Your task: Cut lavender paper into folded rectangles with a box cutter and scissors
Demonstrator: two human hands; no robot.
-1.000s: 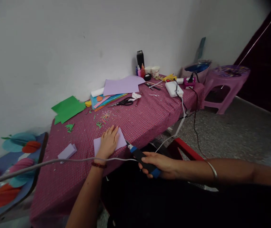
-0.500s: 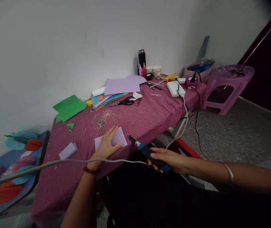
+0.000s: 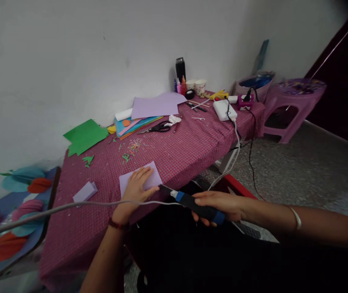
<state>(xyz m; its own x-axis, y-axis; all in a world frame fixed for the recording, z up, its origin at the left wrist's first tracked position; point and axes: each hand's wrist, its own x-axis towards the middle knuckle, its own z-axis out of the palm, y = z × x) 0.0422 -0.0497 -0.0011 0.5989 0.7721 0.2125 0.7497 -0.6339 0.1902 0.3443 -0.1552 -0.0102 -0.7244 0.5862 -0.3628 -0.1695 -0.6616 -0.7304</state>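
Note:
My left hand (image 3: 137, 185) lies with fingers stretched over a folded sheet of lilac paper (image 3: 154, 178) at the table's near edge, pressing it to the cloth. In my right hand (image 3: 215, 205) is a black and blue utility knife (image 3: 192, 202), gripped round its handle. Its blade points left, and the tip is at the paper's right corner, close to my left thumb. Whether the blade touches the paper I cannot tell. Left of my left hand rests a small stack of folded lilac paper (image 3: 85, 192).
Scissors (image 3: 159, 127), green sheets (image 3: 86, 136), lilac sheets (image 3: 152, 106) and paper scraps (image 3: 134, 146) lie further back on the checked tablecloth (image 3: 189, 142). A grey cable (image 3: 70, 206) crosses before my left wrist. A white power bank (image 3: 223, 110) sits at right.
The knife has come down and left, bringing its blade to the paper's corner. My left hand stays on the paper. The whole view has shifted slightly.

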